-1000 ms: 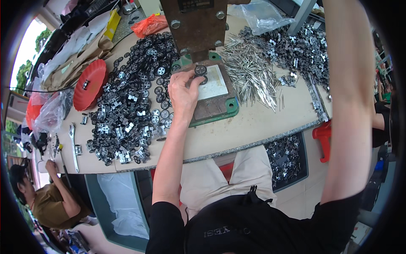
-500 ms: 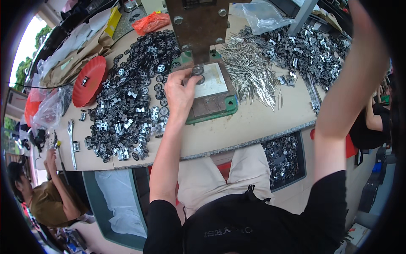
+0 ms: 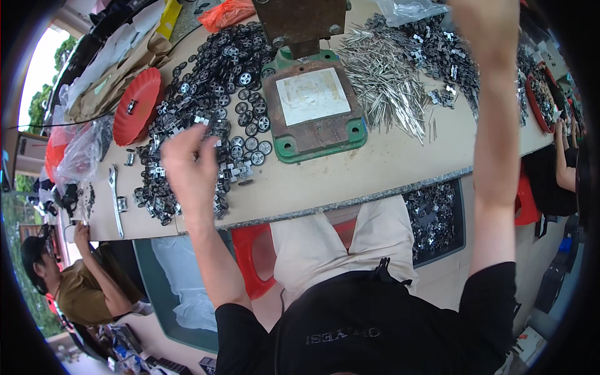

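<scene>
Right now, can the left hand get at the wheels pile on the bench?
Probably yes. The left hand hovers right over the wheels pile, fingers curled, with nothing between them. Whether it already pinches a part, I cannot tell. The press plate sits off to its right, out of the way.

we see a pale workbench [image 3: 375, 172] crossing the upper half of the frame. at top centre sits a green-based press plate [image 3: 314, 115]. left of it spreads a heap of small black wheels [image 3: 212, 94], then a red plate [image 3: 137, 106] and a wrench [image 3: 114, 197]. right of centre lie silver pins [image 3: 387, 87].
</scene>
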A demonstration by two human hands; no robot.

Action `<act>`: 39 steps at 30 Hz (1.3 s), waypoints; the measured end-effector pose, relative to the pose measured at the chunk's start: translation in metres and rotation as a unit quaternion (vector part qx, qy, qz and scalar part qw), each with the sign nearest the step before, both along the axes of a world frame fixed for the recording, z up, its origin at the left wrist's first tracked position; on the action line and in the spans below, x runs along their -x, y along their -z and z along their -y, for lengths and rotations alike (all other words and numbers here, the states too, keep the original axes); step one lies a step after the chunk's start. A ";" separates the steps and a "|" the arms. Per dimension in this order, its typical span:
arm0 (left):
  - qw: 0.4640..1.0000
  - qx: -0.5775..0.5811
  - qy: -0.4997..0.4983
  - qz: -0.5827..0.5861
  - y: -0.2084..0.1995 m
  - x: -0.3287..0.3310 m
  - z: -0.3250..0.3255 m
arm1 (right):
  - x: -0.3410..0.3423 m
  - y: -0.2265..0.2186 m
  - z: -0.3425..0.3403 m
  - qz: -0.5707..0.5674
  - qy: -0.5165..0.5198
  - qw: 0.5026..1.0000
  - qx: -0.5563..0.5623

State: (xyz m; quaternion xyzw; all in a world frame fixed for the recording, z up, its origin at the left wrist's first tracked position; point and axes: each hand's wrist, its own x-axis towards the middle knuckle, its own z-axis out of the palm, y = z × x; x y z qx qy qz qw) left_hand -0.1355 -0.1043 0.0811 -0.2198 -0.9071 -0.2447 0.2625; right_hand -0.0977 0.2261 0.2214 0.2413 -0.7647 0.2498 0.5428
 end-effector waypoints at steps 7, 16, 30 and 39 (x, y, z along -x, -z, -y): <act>0.977 0.151 0.110 0.105 0.047 -0.019 -0.033 | -0.080 0.157 -0.006 0.300 0.105 0.939 0.128; 0.923 -0.283 0.102 0.242 0.044 -0.043 -0.046 | -0.127 0.195 -0.072 0.477 0.285 0.807 0.199; 0.515 -0.596 0.242 0.567 0.081 -0.106 -0.104 | -0.113 0.198 -0.090 0.592 0.301 0.730 0.161; 0.508 -0.610 0.214 0.569 0.089 -0.108 -0.115 | -0.102 0.194 -0.052 0.514 0.222 0.814 0.152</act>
